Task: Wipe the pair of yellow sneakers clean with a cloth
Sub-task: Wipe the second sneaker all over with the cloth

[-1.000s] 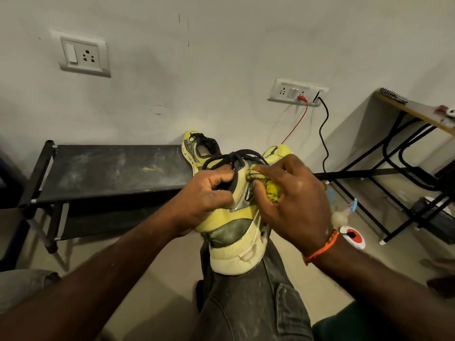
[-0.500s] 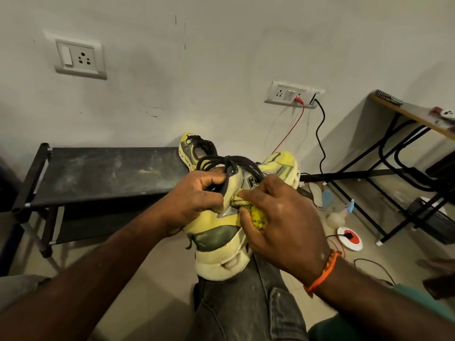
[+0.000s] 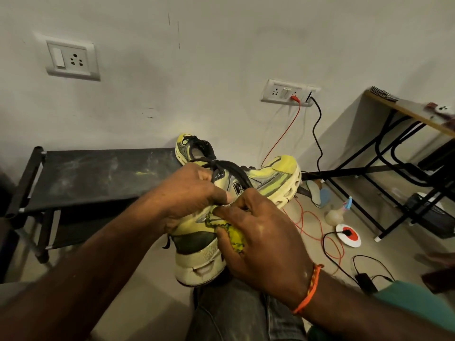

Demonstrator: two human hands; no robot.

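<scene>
A yellow sneaker (image 3: 275, 178) with black laces rests heel-down on my knee, toe pointing away to the right. My left hand (image 3: 189, 195) grips its upper by the laces and tongue. My right hand (image 3: 258, 232) holds a bunched yellow cloth (image 3: 235, 235) with dark marks and presses it against the sneaker's side near the heel. The second yellow sneaker (image 3: 190, 148) stands behind on the right end of a black rack, partly hidden by the first.
The dusty black rack (image 3: 98, 173) runs along the wall at left. A wall socket (image 3: 288, 93) feeds red and black cables (image 3: 317, 134) that trail across the floor to a round white-and-red device (image 3: 348, 235). A black-framed desk (image 3: 406, 143) stands at right.
The sneaker has turned so its toe now shows to the right. My right hand with the cloth has slid down its side toward the heel. My left hand keeps its hold.
</scene>
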